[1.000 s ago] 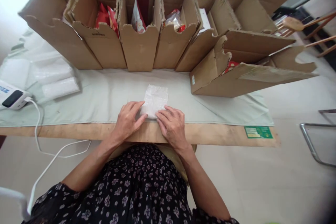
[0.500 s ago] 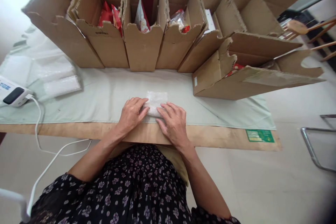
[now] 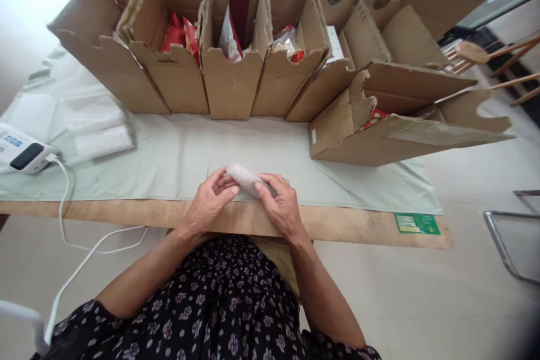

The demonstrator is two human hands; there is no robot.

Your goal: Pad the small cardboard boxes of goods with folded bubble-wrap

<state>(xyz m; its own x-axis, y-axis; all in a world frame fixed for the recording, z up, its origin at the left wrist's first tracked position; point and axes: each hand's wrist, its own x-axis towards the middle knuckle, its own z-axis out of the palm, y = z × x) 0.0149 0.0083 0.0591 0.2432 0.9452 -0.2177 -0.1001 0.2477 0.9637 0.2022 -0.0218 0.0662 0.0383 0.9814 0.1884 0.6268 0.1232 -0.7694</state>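
Observation:
A whitish, translucent bubble-wrap packet (image 3: 244,176), folded into a narrow roll, is tilted up over the cloth near the table's front edge. My right hand (image 3: 282,202) grips its right end, thumb in front and fingers behind. Beside the left end is my left hand (image 3: 213,197). Its fingers curl loosely, the fingertips at the packet's end, with the thumb standing apart from them. What the wrap contains, if anything, cannot be made out.
Cardboard bins (image 3: 230,87) with red packets and bags line the back; another bin (image 3: 371,140) stands angled at right. More white wrapped packets (image 3: 105,140) lie at left near a white power bank (image 3: 27,152), whose cable (image 3: 63,197) hangs over the wooden edge (image 3: 346,225).
The packet lay flat under both hands; now it is lifted and tilted, held in my right hand. My left thumb has come away from it. The view has shifted slightly.

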